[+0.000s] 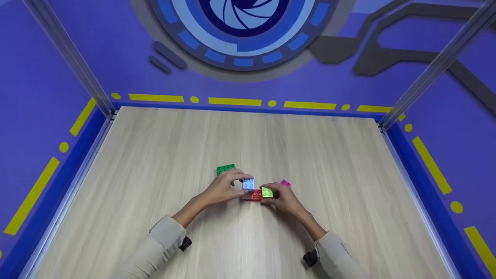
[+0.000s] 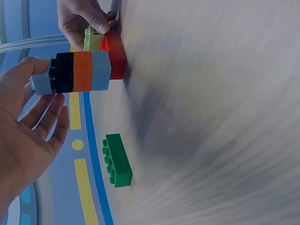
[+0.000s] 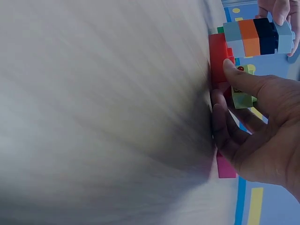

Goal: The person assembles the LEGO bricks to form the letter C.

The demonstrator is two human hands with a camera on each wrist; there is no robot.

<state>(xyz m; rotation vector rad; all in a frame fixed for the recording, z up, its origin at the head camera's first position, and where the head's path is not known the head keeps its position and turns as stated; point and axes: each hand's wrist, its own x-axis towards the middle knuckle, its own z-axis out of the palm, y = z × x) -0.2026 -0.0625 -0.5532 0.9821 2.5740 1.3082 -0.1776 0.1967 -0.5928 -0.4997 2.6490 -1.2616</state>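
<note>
My left hand (image 1: 221, 189) pinches the top light blue brick (image 2: 43, 78) of a stack. Below it come a black brick (image 2: 63, 72), an orange brick (image 2: 83, 71) and another light blue brick (image 2: 101, 70). The foot of this stack is right at one end of a long red brick (image 3: 218, 58) lying on the table. A lime green brick (image 1: 267, 192) with a printed eye sits on the red brick's other end. There my right hand (image 1: 287, 199) grips the red brick, its thumb (image 3: 243, 79) crossing the lime green one.
A long green brick (image 2: 117, 161) lies on the table beyond my left hand. Behind my right hand is a magenta brick (image 3: 226, 166), partly hidden. Blue panels (image 1: 248, 87) enclose the wooden table (image 1: 186, 139) at the back and sides.
</note>
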